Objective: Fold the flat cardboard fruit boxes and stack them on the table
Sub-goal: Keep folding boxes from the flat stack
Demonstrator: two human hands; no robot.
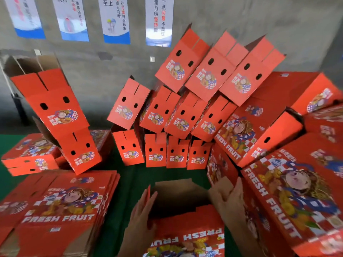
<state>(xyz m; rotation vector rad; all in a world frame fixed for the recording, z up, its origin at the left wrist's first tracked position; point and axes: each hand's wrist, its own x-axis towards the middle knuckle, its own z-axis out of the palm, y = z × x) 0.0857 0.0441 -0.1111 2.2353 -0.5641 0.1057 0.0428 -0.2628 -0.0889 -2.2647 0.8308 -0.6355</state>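
Head view: risks, left to right.
Flat pile (61,206): lower left, not folded yet.
Leaning tower (55,115): upper left, tilted; a bump could tip it.
Left hand (143,214): fingers straight, pressing the side flap.
Box being folded (187,230): bottom middle, open; flaps could spring back.
Right hand (230,201): fingers fairly straight, pushing the brown flap (220,190).
Big stack (204,108): middle to right, leaning; could slide.

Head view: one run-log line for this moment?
left hand flat on left flap | right hand on right flap | open red cardboard fruit box on green table | folded boxes stacked behind
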